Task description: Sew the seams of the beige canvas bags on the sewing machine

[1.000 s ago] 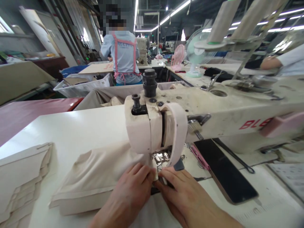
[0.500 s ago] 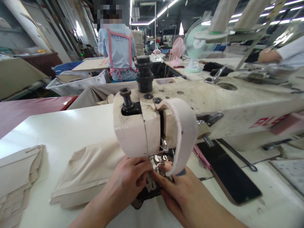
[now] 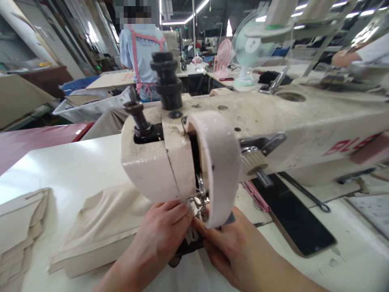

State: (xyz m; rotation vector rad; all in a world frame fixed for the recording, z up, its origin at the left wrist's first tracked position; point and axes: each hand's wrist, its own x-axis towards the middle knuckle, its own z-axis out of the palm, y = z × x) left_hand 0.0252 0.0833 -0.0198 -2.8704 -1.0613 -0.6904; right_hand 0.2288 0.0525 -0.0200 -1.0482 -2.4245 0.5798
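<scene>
A white sewing machine head (image 3: 152, 174) stands before me, its pale curved guard (image 3: 225, 170) hanging in front of the needle area. Close to the metal presser foot (image 3: 199, 207), my left hand (image 3: 165, 229) has its fingers pinched together. A folded piece of beige fabric (image 3: 100, 227) lies on the table and runs behind that hand to the machine; the pinched part is hidden. My right hand (image 3: 234, 243) is on the other side, partly behind the guard. Its fingers are bent inward at the foot, nearly meeting the left fingertips; what they grip is hidden.
A stack of beige cut pieces (image 3: 21, 231) lies at the far left. On the right are a black phone (image 3: 299, 219), a pink tool (image 3: 257, 194) and a dark rod (image 3: 304, 190). Beyond the machine, a person in an apron (image 3: 142, 56) stands near a white bin (image 3: 82, 107) and fans (image 3: 252, 44).
The view has shifted, so the machine head appears further left and larger. Both hands stay at the presser foot, the fingers almost unchanged. The beige fabric appears slightly further left.
</scene>
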